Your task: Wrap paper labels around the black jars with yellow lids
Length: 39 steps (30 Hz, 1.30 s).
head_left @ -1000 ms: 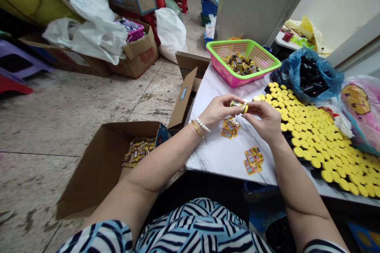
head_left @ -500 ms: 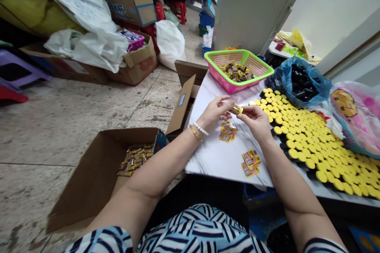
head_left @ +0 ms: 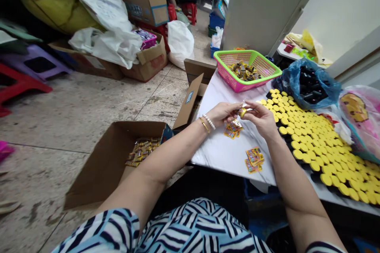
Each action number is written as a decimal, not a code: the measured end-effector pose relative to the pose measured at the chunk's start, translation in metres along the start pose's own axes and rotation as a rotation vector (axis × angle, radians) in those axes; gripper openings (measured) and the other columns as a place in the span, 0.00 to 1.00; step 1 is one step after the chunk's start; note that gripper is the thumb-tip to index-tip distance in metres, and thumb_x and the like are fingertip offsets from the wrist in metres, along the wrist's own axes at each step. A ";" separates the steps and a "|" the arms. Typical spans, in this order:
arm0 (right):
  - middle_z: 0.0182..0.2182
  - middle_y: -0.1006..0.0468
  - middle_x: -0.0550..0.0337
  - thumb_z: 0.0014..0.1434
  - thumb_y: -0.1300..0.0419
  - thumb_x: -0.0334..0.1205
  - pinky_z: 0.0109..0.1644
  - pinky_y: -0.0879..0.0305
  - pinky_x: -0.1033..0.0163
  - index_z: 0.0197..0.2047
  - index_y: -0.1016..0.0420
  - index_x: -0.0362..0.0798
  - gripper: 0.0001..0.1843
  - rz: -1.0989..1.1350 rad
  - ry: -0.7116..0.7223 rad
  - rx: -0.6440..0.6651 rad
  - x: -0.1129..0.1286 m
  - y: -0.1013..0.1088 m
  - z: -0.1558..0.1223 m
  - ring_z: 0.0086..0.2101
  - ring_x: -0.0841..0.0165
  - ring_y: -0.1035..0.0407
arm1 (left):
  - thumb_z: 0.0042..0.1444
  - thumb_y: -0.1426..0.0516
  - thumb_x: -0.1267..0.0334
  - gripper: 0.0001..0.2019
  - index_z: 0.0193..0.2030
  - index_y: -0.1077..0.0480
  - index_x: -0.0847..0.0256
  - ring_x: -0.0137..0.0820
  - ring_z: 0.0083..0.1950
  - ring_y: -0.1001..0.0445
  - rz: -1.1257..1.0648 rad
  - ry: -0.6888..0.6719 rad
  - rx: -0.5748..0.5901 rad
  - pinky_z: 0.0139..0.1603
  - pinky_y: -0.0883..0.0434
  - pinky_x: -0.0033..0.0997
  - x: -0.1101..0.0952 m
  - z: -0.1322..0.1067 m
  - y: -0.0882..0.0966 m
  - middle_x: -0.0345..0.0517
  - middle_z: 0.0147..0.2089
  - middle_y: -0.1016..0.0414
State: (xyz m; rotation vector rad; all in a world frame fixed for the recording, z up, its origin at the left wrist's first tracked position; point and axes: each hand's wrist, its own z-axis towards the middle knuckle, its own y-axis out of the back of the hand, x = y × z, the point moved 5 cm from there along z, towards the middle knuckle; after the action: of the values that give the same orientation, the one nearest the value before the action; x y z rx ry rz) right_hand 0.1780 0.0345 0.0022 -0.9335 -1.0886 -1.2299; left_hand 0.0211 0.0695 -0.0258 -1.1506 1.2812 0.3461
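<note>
Watching both hands — the left hand (head_left: 225, 113) with its fingers curled in a pinch at one side of a small yellow-ended piece (head_left: 242, 113), the right hand (head_left: 261, 118) pinching the other. The piece is raised over the white table (head_left: 218, 152), near one group of printed cards (head_left: 233, 129). Clear film (head_left: 244, 103) shows at the fingertips. Risk, my judgement: uneven pull could crease or tear the film; a slack pinch could drop the piece onto the cards; a rightward elbow swing could knock the yellow-topped pieces (head_left: 314, 142) — closely packed.
</note>
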 end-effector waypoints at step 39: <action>0.41 0.27 0.60 0.57 0.26 0.42 0.38 0.13 0.58 0.38 0.16 0.54 0.06 -0.187 0.360 -0.230 0.020 -0.009 -0.019 0.40 0.68 0.24 | 0.63 0.34 0.53 0.19 0.32 0.29 0.68 0.13 0.11 0.47 -0.269 0.069 0.105 0.12 0.53 0.15 0.000 -0.011 -0.020 0.33 0.17 0.34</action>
State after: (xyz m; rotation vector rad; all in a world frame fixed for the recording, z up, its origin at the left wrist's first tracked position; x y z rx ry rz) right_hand 0.1719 0.0106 0.0164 -0.7528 -0.7705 -1.6319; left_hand 0.0305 0.0516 -0.0145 -1.2355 1.1713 0.0399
